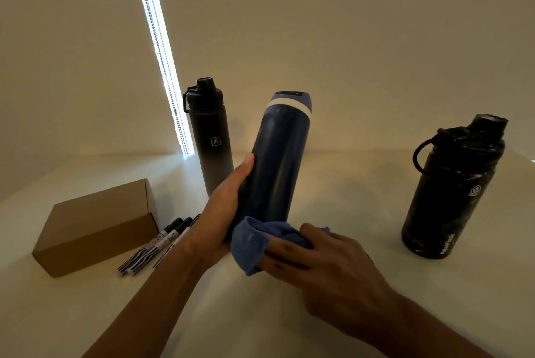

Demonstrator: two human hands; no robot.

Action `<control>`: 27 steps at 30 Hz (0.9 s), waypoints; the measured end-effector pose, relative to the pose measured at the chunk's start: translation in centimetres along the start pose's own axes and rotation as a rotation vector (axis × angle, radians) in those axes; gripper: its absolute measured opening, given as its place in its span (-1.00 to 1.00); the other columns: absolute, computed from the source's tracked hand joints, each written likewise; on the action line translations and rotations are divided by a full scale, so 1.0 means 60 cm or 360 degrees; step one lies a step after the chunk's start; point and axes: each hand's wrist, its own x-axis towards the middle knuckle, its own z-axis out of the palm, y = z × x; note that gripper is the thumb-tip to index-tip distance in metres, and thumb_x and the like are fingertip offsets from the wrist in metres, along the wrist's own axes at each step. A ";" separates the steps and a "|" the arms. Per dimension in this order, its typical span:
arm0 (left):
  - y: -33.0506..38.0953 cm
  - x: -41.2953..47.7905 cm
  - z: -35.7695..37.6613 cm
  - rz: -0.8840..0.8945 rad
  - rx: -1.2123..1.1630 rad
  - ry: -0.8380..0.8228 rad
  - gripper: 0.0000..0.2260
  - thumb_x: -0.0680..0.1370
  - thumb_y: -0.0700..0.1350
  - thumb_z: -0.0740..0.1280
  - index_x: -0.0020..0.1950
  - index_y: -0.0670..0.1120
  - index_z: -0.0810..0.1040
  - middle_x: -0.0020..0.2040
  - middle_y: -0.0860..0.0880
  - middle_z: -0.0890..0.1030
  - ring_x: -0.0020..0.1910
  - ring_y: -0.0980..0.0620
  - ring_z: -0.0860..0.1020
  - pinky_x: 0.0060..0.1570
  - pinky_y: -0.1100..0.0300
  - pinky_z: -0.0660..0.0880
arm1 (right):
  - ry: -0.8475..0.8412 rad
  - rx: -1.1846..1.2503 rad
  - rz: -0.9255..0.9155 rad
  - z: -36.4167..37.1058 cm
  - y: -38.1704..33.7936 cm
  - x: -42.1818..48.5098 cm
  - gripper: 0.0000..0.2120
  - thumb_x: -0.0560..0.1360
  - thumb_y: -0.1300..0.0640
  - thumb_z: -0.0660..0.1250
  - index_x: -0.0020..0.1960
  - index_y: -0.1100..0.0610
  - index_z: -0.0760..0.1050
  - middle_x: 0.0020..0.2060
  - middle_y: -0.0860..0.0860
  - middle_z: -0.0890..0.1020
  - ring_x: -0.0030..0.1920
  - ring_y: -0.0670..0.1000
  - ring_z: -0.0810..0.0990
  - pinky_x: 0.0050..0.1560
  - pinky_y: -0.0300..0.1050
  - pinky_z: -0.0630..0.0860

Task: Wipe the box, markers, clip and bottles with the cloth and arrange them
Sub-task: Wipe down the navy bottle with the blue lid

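Right hand (312,253) low centre, fingers curled round cloth (252,242), pressing it to blue bottle (278,160) near its base. Left hand (223,213) wraps that bottle mid-frame, tilted right. Risk, I judge: hard rubbing loosens my one-handed hold; bottle topples onto markers (162,239) lower left.

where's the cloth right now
In the head view the cloth sits low centre, held by the right hand against the base of the blue bottle that the left hand grips.
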 end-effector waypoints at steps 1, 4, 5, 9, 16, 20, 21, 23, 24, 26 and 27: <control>0.000 0.003 0.012 -0.0029 0.0018 -0.0008 -0.44 0.38 0.31 0.32 0.24 0.00 0.56 0.06 -0.13 0.72 0.06 -0.11 0.69 0.00 -0.03 0.63 | -0.0037 -0.0039 0.0017 0.000 0.005 0.002 -0.01 0.07 -0.11 0.69 0.38 -0.12 0.28 0.23 -0.18 0.39 -0.13 -0.12 0.47 -0.30 -0.24 0.57; 0.000 0.000 0.024 -0.0135 0.0025 0.0037 -0.38 0.54 0.29 0.27 0.45 -0.11 0.46 0.25 -0.16 0.65 0.21 -0.17 0.63 0.24 -0.09 0.56 | 0.0105 -0.0040 0.0059 0.001 0.024 -0.007 -0.19 0.37 0.09 0.52 0.49 -0.15 0.20 0.29 -0.17 0.39 -0.07 -0.03 0.53 -0.15 -0.12 0.60; -0.002 0.000 0.022 -0.0138 0.0067 0.0036 -0.38 0.56 0.28 0.24 0.44 -0.13 0.46 0.22 -0.16 0.67 0.19 -0.15 0.65 0.20 -0.05 0.58 | 0.0192 -0.0063 0.0108 -0.002 0.032 -0.010 -0.29 0.41 0.13 0.42 0.48 -0.13 0.23 0.28 -0.16 0.45 0.00 -0.03 0.53 -0.09 -0.14 0.59; -0.021 0.001 0.009 -0.0013 0.0291 -0.0241 -0.56 0.63 0.27 0.13 0.26 0.00 0.57 -0.08 -0.05 0.76 -0.10 -0.04 0.75 -0.20 0.18 0.65 | 0.0314 -0.0259 0.0382 -0.026 0.066 -0.016 -0.11 0.18 0.10 0.64 0.43 0.01 0.33 0.20 0.00 0.60 -0.18 0.02 0.55 -0.36 -0.09 0.58; -0.021 -0.011 0.020 0.0092 0.0500 -0.0388 -0.49 0.63 0.32 0.12 0.31 -0.02 0.52 0.16 -0.12 0.67 0.13 -0.11 0.69 0.14 -0.05 0.68 | 0.0515 -0.0172 0.0807 -0.050 0.151 -0.009 -0.38 0.51 0.15 0.05 0.57 0.08 0.29 0.17 0.08 0.66 -0.18 0.02 0.47 -0.31 -0.11 0.48; -0.027 -0.007 0.020 0.0137 0.0478 -0.0333 -0.52 0.65 0.31 0.12 0.27 -0.03 0.54 0.13 -0.13 0.67 0.09 -0.12 0.70 0.09 -0.07 0.69 | 0.0571 -0.0024 0.0782 -0.037 0.138 -0.003 -0.42 0.55 0.12 0.03 0.57 0.08 0.28 0.06 0.09 0.67 -0.21 0.04 0.48 -0.28 -0.08 0.54; -0.032 -0.003 0.018 0.0131 0.0450 -0.0319 -0.54 0.65 0.29 0.13 0.25 -0.03 0.55 0.09 -0.11 0.69 0.06 -0.10 0.71 0.01 -0.01 0.71 | 0.0556 -0.0009 0.0739 -0.033 0.127 -0.003 -0.43 0.55 0.12 0.06 0.56 0.07 0.28 0.08 0.09 0.67 -0.21 0.04 0.51 -0.28 -0.07 0.56; -0.040 0.001 0.015 0.0079 0.0349 -0.0288 -0.60 0.67 0.25 0.13 0.23 0.00 0.56 0.00 -0.07 0.73 -0.03 -0.05 0.74 -0.15 0.11 0.68 | 0.0512 -0.0025 0.0594 -0.020 0.104 -0.007 -0.44 0.54 0.13 0.27 0.53 0.04 0.28 0.17 0.06 0.63 -0.18 0.03 0.58 -0.27 -0.04 0.63; -0.040 0.003 0.016 0.0063 0.0300 -0.0263 -0.62 0.68 0.25 0.14 0.23 0.02 0.56 -0.01 -0.06 0.74 -0.04 -0.06 0.74 -0.16 0.12 0.67 | 0.0470 -0.0007 0.0521 -0.012 0.091 -0.010 -0.36 0.49 0.15 0.42 0.51 0.01 0.29 0.23 0.01 0.59 -0.12 0.02 0.62 -0.22 -0.02 0.67; -0.035 0.006 0.013 0.0064 0.0224 -0.0176 -0.58 0.64 0.29 0.19 0.27 0.03 0.58 0.08 -0.06 0.75 0.04 -0.07 0.73 0.00 0.01 0.67 | 0.0286 0.0071 0.0381 0.006 0.064 -0.013 -0.18 0.34 0.11 0.61 0.50 -0.06 0.29 0.35 -0.08 0.53 0.06 0.03 0.67 -0.09 -0.01 0.70; -0.032 0.010 0.008 0.0066 0.0174 -0.0129 -0.54 0.60 0.33 0.23 0.27 0.03 0.59 0.15 -0.08 0.73 0.09 -0.08 0.72 0.10 -0.06 0.64 | 0.0205 0.0080 0.0287 0.012 0.050 -0.013 -0.15 0.30 0.08 0.63 0.49 -0.08 0.30 0.38 -0.11 0.53 0.13 0.02 0.67 -0.05 -0.06 0.70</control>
